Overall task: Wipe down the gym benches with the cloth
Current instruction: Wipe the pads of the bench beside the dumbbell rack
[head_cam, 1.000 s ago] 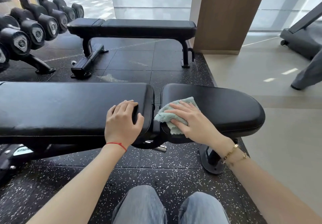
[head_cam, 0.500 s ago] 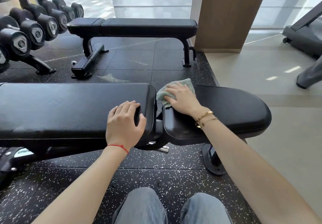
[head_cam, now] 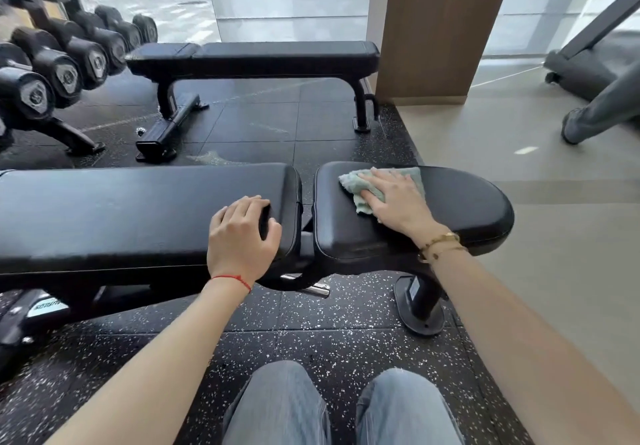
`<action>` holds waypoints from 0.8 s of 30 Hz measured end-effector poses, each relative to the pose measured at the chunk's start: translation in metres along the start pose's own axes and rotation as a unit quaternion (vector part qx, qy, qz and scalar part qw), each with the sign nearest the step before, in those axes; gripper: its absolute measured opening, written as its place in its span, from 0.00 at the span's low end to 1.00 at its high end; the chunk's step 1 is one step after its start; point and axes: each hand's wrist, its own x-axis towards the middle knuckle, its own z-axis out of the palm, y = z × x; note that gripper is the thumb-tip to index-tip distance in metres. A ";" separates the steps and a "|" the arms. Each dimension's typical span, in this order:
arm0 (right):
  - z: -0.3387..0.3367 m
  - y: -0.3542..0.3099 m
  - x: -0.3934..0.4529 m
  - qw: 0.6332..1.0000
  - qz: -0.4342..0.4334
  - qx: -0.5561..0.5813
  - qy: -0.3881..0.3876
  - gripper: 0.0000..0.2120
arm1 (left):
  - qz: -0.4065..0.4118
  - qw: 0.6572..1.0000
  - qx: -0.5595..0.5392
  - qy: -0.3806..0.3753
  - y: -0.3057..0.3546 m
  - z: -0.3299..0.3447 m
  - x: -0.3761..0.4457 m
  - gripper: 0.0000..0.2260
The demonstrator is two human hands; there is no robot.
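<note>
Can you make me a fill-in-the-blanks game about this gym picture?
1. The right hand presses a pale green ____ onto the seat pad.
2. The left hand rests on the long ____ pad and holds nothing.
3. Left of the far bench stands a rack of ____.

Missing words: cloth; back; dumbbells
</note>
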 end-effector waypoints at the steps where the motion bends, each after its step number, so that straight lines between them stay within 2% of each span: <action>1: 0.004 -0.007 0.003 1.000 0.005 -0.009 0.003 0.21 | -0.001 1.000 -0.001 0.000 0.000 -0.001 0.000 0.19; 6: 0.008 -0.037 -0.046 0.997 -0.076 0.013 0.001 0.21 | 0.002 1.000 -0.003 0.001 0.000 -0.001 -0.002 0.19; 9: 0.000 -0.023 -0.084 0.994 -0.105 0.034 0.012 0.21 | 0.003 1.000 -0.005 -0.004 -0.001 -0.002 -0.002 0.19; 12: -0.014 0.013 -0.100 0.996 -0.059 0.029 0.055 0.20 | 0.003 1.000 -0.007 -0.005 -0.002 -0.002 -0.002 0.19; 15: -0.034 0.049 -0.090 0.995 0.030 0.017 0.094 0.20 | 0.004 1.000 -0.011 -0.005 0.002 -0.001 -0.003 0.18; 19: -0.034 0.057 -0.052 0.989 0.129 -0.026 0.070 0.20 | 0.001 1.000 -0.009 -0.001 0.002 -0.003 -0.001 0.19; 24: -0.020 0.027 -0.074 0.999 0.024 -0.001 0.043 0.21 | 0.001 1.000 -0.009 -0.002 0.004 -0.004 -0.002 0.19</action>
